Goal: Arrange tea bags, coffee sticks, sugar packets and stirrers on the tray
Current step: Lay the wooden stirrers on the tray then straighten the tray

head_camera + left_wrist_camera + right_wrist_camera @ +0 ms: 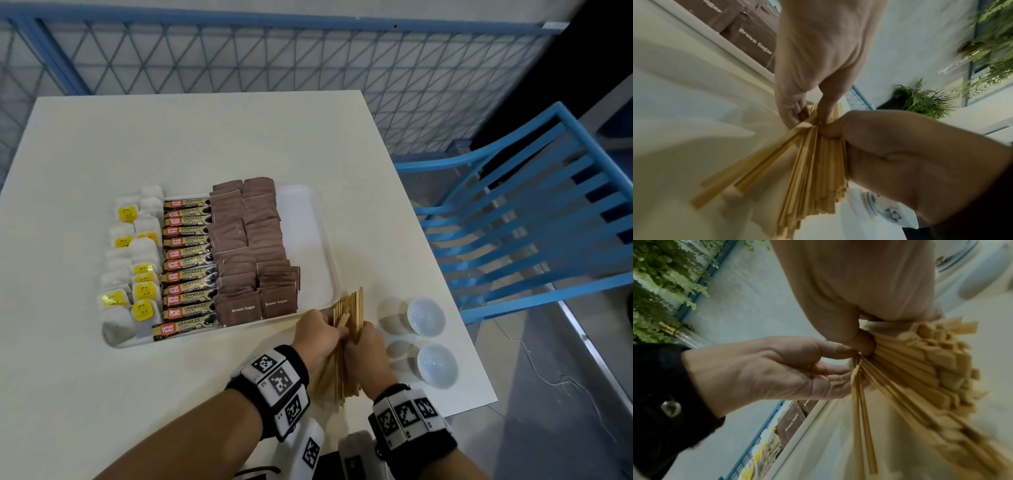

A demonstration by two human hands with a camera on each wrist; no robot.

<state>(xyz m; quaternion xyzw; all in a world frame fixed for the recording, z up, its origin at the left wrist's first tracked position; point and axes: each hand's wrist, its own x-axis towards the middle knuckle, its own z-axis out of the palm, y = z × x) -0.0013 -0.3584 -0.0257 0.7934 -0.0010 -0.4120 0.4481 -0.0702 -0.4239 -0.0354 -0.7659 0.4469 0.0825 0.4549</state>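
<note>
A white tray [303, 233] holds tea bags [132, 263] on its left, a column of coffee sticks [188, 263] in the middle and brown sugar packets [253, 246] beside them. Its right strip is bare. Just off the tray's near right corner, both hands hold a bundle of wooden stirrers [351, 317] above the table. My right hand [358, 339] grips the main bundle [920, 369]. My left hand [337, 330] pinches a few stirrers [764, 162] that fan away from the rest. The sugar packets [754, 40] and the tray rim [748, 63] lie just behind the left hand.
Two white bowls [425, 316] [437, 366] sit on the table right of the hands, near the table's right edge. A blue slatted chair [531, 219] stands beyond that edge. A blue mesh fence [274, 58] runs behind the table.
</note>
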